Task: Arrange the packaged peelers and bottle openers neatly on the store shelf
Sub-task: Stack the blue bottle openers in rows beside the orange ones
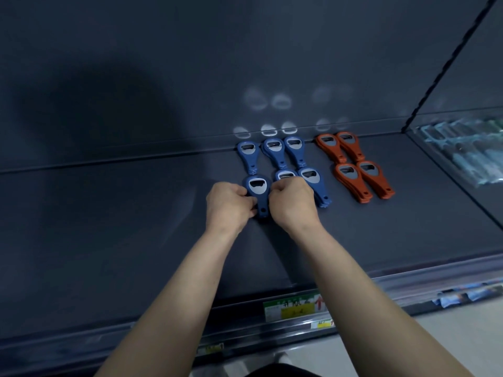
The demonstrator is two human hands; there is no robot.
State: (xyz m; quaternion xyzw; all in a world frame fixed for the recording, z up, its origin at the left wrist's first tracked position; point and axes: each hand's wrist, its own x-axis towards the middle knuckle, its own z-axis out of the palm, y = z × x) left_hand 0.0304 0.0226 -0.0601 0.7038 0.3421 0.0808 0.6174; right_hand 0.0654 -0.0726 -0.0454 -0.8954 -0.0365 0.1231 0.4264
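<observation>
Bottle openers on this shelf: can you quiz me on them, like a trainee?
1. True or false: the orange openers lie left of the blue openers.
2. Of the left hand and right hand, which grips the front-left blue opener? A left only; B right only; C both.
3. Fill in: the orange openers form ___ piles.
Key: 1 false; 2 C; 3 four.

Shelf-edge label (295, 306), red arrow (320, 302), text unreadable

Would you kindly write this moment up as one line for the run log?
left hand: grips front-left blue opener | right hand: grips it too | orange openers: untouched
</observation>
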